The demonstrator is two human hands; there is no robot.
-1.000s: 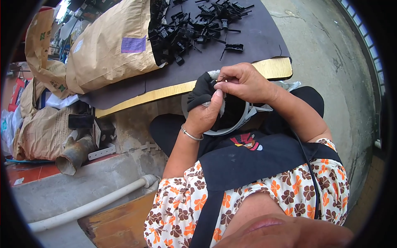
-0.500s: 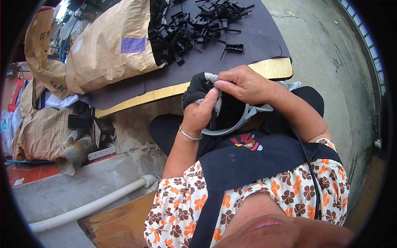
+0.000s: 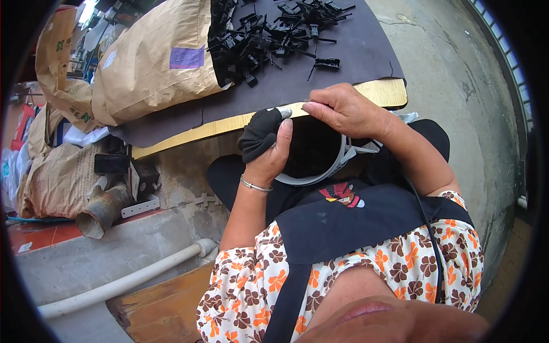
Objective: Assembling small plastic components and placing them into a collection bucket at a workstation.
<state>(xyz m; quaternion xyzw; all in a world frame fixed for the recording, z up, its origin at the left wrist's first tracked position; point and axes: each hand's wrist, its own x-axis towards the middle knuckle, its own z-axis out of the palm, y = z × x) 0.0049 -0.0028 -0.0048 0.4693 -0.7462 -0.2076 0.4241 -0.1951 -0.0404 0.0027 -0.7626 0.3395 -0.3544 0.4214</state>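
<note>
My left hand (image 3: 267, 150) is raised over a container between my knees, its fingers curled under a black cloth covering (image 3: 260, 134). A whitish wrapped tip (image 3: 285, 112) pokes out of the covering, and the bare thumb stands up beside it. Anything inside that grip is hidden. To its right, my right hand (image 3: 347, 111) is closed in a pinch, thumb against the bent forefinger; whatever it pinches is too small to make out. A small gap separates the two hands. Below them is the round container (image 3: 311, 178) with a grey rim and dark inside.
Ahead stands a table with a dark cover (image 3: 366, 46) and pale wooden edge (image 3: 189, 126). Black plastic buckles (image 3: 286, 34) lie heaped there beside a large brown paper sack (image 3: 151, 63). Left are a metal pipe piece (image 3: 100, 214), a dark phone-like slab (image 3: 111, 164) and a white pipe (image 3: 126, 284).
My hands have come apart, the left moving slightly left and the right slightly up and right. White fluffy material seen between them earlier no longer shows there.
</note>
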